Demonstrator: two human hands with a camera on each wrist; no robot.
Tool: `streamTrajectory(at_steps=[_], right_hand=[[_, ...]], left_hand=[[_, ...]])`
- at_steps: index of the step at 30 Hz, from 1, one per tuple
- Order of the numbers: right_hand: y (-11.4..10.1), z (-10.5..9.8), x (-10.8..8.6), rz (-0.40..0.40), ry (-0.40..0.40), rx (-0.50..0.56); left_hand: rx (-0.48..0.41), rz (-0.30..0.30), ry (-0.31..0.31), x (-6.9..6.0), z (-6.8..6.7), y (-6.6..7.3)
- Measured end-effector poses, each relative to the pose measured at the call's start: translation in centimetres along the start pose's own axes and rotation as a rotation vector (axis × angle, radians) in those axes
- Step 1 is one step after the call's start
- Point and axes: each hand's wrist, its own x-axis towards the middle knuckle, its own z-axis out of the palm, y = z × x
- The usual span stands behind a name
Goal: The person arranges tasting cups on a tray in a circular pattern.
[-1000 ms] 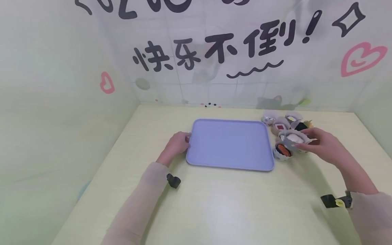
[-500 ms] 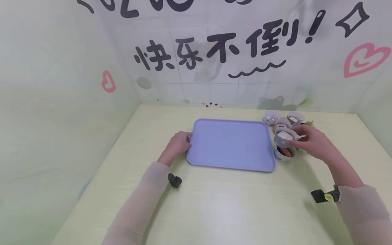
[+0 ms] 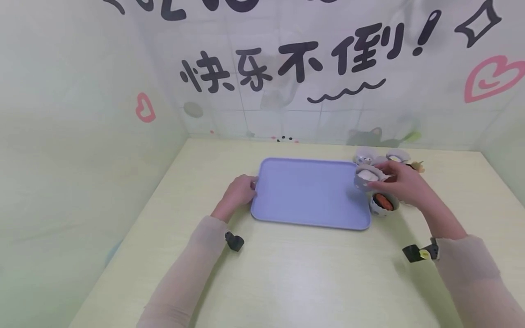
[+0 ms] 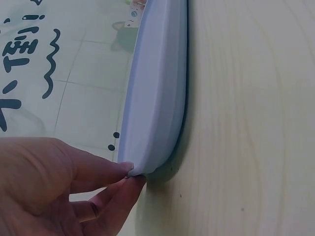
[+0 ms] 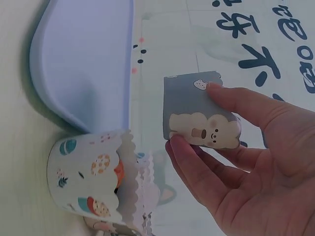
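Observation:
A lavender tray (image 3: 307, 193) lies flat on the pale wooden table (image 3: 295, 269). My left hand (image 3: 239, 191) pinches its left rim between thumb and fingers, as the left wrist view shows. My right hand (image 3: 406, 184) grips a grey paper baking cup (image 5: 194, 105) with a printed bear. Something white sits inside this cup, which hangs in the air over the tray's right edge. Just below it, right of the tray, stands a white printed paper cup (image 3: 381, 211) holding an orange and black piece that looks like toy sushi.
More filled paper cups (image 3: 398, 158) stand in a group behind my right hand, partly hidden by it. One white cup (image 3: 364, 156) is close to the tray's back right corner. A wall sheet with black lettering (image 3: 299, 61) closes off the back.
My right hand has carried the grey paper cup leftward, from above the cup group to over the tray's right edge. My left hand stays on the left rim.

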Motion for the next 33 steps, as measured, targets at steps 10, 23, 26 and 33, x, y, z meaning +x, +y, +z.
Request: streamTrajectory(at_steps=[10, 23, 26, 33], right_hand=[[-1.2, 0.9, 1.1, 0.002, -0.01, 0.031], [-1.8, 1.8, 2.3, -0.036, -0.004, 0.033], [-1.9, 2.0, 2.5, -0.033, -0.007, 0.047], [-2.3, 2.5, 3.0, -0.008, 0.0, 0.042]], left_hand=[[-0.008, -0.006, -0.004, 0.0, 0.1, 0.1], [0.001, -0.007, -0.001, -0.4, -0.1, 0.3], [-0.007, -0.012, 0.003, -0.4, -0.1, 0.3], [-0.011, -0.008, 0.01, -0.4, 0.0, 0.4]])
